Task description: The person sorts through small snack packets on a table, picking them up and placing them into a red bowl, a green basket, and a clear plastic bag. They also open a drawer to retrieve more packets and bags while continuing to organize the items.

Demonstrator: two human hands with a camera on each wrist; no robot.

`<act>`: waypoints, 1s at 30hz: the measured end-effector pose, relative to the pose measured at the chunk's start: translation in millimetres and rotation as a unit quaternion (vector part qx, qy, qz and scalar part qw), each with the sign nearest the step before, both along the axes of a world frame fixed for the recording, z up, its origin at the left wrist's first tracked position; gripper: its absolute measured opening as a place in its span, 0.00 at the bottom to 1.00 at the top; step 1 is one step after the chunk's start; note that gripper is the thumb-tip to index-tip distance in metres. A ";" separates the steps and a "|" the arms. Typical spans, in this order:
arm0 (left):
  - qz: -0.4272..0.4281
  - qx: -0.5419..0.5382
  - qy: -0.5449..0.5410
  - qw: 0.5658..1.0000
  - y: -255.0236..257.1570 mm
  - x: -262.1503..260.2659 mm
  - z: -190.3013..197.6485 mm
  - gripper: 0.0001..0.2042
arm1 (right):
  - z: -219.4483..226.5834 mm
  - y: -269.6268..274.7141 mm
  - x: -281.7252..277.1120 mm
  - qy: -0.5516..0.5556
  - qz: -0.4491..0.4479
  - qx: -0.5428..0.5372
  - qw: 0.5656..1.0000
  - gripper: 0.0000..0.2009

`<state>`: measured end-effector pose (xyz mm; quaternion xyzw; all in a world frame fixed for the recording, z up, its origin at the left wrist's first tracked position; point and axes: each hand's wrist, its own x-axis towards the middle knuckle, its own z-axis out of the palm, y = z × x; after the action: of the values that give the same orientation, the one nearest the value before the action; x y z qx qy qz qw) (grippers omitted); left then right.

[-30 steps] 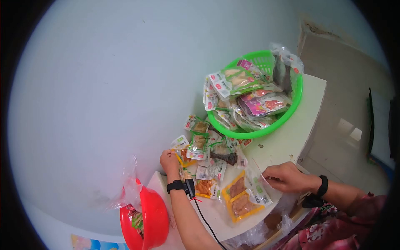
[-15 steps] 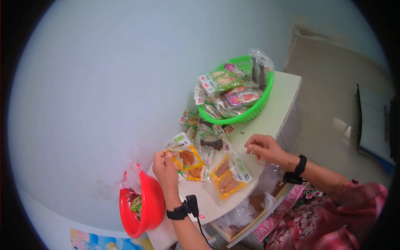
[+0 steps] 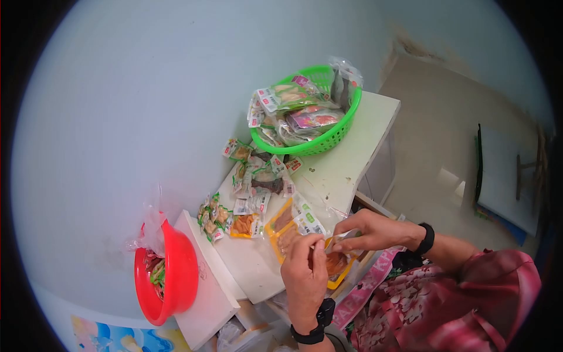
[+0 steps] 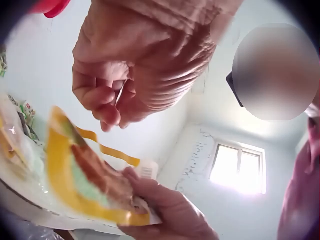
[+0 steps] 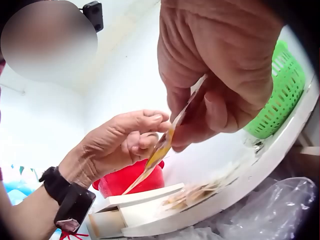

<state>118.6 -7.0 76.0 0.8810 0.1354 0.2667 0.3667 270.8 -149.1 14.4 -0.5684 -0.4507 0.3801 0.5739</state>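
Note:
My right hand (image 3: 375, 232) pinches a clear packet with a yellow border (image 3: 335, 265) and brown food inside. The same packet (image 4: 85, 185) is tilted in the left wrist view, with the right thumb on its side. Beside its top edge, my left hand (image 3: 305, 273) has curled fingers. In the left wrist view, the left hand (image 4: 145, 60) is apart from the packet and shows nothing between its fingertips. In the right wrist view, the left fingertips are close to the packet (image 5: 162, 147); contact is unclear. Another yellow-bordered packet (image 3: 283, 226) lies on the white tabletop (image 3: 328, 176).
A green basket (image 3: 337, 138) full of packets stands at the back. Several small packets (image 3: 267, 179) lie before it. At the left is a red bowl (image 3: 179, 276) with a plastic bag. An open drawer (image 5: 105, 225) and clear plastic (image 5: 270, 210) are below the tabletop.
The left hand has carried the yellow-bordered packet from the left side of the tabletop to the front right. The right hand now holds that packet; the left hand has let go of it.

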 end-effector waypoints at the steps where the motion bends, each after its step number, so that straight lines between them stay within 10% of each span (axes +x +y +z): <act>1: 0.022 -0.024 -0.022 0.999 -4.5 0.0 -3.3 0.06 | -12.7 -4.0 5.2 -0.022 -0.057 0.024 0.998 0.17; 8: 0.195 -0.014 -0.062 0.979 -7.9 9.7 -48.1 0.13 | -19.2 -23.9 45.6 0.147 -0.342 0.134 0.919 0.11; 11: 0.178 0.172 -0.073 0.966 -5.2 29.9 -58.5 0.17 | -28.2 -14.9 58.1 0.108 -0.388 0.110 0.909 0.11; 18: 0.182 0.271 0.059 0.943 -12.1 71.0 -59.4 0.27 | -57.4 18.0 54.4 0.066 -0.385 0.128 0.912 0.15; 30: 0.187 0.342 0.116 0.914 -7.1 89.0 -78.1 0.15 | -68.4 1.4 56.6 0.096 -0.379 0.085 0.916 0.16</act>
<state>207.6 -14.1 -2.1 0.9359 0.2391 0.2566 -0.0320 327.5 -147.7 -53.9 -0.6063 -0.1750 0.1470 0.7616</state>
